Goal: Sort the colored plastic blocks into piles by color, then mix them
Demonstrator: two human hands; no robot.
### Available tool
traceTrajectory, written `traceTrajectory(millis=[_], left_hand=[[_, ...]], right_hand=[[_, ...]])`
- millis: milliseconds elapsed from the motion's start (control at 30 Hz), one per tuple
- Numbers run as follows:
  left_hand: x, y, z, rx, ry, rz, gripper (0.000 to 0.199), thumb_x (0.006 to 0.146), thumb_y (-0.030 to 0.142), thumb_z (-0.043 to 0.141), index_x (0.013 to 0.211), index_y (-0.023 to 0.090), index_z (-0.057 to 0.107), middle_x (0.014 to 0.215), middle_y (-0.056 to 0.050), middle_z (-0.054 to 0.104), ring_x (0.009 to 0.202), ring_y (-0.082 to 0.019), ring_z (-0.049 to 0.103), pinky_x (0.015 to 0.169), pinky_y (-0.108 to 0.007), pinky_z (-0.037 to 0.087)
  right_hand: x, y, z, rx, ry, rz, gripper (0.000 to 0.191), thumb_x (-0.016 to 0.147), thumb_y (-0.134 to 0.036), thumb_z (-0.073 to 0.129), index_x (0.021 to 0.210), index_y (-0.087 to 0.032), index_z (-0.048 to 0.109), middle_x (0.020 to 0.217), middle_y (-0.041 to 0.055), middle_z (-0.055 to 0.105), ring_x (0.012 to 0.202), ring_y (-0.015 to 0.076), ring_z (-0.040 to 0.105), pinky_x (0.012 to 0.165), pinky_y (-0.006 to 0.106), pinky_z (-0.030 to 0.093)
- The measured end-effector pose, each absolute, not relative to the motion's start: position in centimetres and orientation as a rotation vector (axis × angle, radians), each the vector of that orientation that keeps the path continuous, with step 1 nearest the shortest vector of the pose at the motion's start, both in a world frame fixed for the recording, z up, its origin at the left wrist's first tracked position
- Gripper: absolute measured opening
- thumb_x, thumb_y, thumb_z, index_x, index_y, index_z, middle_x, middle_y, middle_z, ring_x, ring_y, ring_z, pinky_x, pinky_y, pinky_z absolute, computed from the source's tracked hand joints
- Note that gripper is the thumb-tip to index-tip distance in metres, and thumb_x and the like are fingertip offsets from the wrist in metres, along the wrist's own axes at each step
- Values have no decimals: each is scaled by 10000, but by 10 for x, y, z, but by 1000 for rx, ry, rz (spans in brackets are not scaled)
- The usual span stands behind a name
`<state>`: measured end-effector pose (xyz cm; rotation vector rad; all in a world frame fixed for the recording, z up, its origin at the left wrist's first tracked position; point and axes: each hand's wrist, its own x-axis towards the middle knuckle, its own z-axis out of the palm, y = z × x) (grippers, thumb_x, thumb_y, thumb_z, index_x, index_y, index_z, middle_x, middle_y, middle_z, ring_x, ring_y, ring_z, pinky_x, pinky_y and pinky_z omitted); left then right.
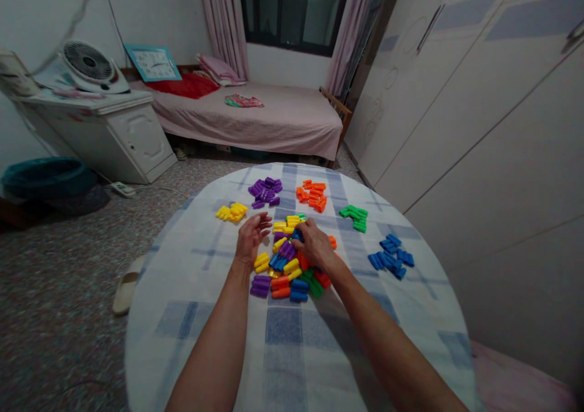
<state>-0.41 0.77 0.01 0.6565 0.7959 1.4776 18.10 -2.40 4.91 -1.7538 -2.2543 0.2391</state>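
A mixed pile of small plastic clip-like pieces [291,266] in yellow, purple, blue, orange, red and green lies mid-table. My right hand [312,243] reaches into its upper right, fingers closed round a blue plastic piece [298,235]. At the pile's left edge, my left hand [254,237] is held with fingers apart and nothing in them. Around the pile lie single-colour groups: yellow pieces [232,212] and purple pieces [265,193] beyond my left hand, orange pieces [312,195] at the back, green pieces [354,216] and blue pieces [391,257] to the right.
A checked cloth covers the round table [182,339]. Beyond it stands a bed [283,114] under a window. A white cabinet [137,138] with a fan [89,65] is at the left, near a bin [48,181]. Tall wardrobe doors [479,126] line the right side.
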Motion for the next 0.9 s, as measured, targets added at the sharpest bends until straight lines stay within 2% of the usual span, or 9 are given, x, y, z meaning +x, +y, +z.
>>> traceTrajectory(millis=[233, 400, 500, 700, 800, 900], left_hand=[[-1, 4, 4, 726, 882, 1466, 396, 661, 415, 742, 964, 165, 690, 930, -52, 690, 772, -110, 639, 642, -203, 476], [0, 1, 9, 792, 939, 1450, 400, 646, 412, 752, 954, 162, 697, 930, -58, 692, 767, -118, 634, 648, -215, 472], [0, 2, 8, 787, 954, 1470, 401, 652, 428, 740, 945, 157, 696, 919, -61, 696, 760, -122, 635, 638, -217, 466], [1, 4, 7, 769, 951, 1454, 405, 631, 411, 750, 935, 149, 699, 880, -52, 700, 737, -117, 633, 620, -204, 469], [1, 4, 7, 758, 949, 1459, 418, 624, 414, 759, 937, 145, 697, 883, -56, 700, 738, -119, 635, 625, -210, 475], [1, 4, 7, 771, 955, 1459, 414, 636, 421, 755, 938, 146, 691, 890, -59, 699, 741, -122, 637, 629, -216, 473]], right_hand=[[182, -19, 36, -1587, -2076, 386, 212, 787, -216, 567, 997, -193, 544, 933, 26, 602, 806, 163, 547, 719, 278, 412], [215, -21, 40, -1579, -1710, 411, 309, 765, -332, 554, 1026, -172, 596, 945, 57, 641, 792, 173, 578, 753, 316, 451], [248, -33, 38, -1643, -1519, 485, 393, 755, -396, 530, 1059, -166, 629, 942, 70, 659, 744, 171, 586, 709, 316, 467], [289, -47, 22, -1757, -1276, 580, 430, 696, -461, 553, 975, -157, 670, 815, 51, 663, 647, 160, 565, 612, 298, 457], [287, -49, 33, -1712, -1288, 641, 440, 698, -453, 576, 1000, -146, 665, 747, 35, 652, 600, 148, 549, 573, 281, 440], [264, -56, 57, -1537, -1329, 808, 464, 740, -463, 586, 1083, -153, 629, 780, 28, 663, 583, 127, 542, 545, 257, 434]])
